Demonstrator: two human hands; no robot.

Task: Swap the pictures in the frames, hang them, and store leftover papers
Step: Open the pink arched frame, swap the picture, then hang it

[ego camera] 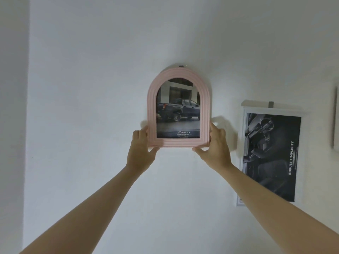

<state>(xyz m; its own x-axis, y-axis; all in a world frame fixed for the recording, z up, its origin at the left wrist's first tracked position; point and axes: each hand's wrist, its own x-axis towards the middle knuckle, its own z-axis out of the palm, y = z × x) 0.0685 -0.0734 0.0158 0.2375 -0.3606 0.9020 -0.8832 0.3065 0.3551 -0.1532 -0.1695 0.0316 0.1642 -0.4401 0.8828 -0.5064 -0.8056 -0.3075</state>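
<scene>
Pink frame (178,107) gripped at btm corners by both hands (143,147) (213,143); hook (181,66) possibly uncaught, so frame could drop if released.

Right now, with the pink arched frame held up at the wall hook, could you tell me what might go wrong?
1. The pink frame may not be seated on the grey hook; if the left hand and right hand release, it could drop.
2. Both hands grip only its bottom corners, so it could tilt crooked.
3. Shifting it right risks bumping the white-framed poster.

Both hands (142,149) (215,143) hold the pink arched frame (178,74) against the wall (91,88).
</scene>
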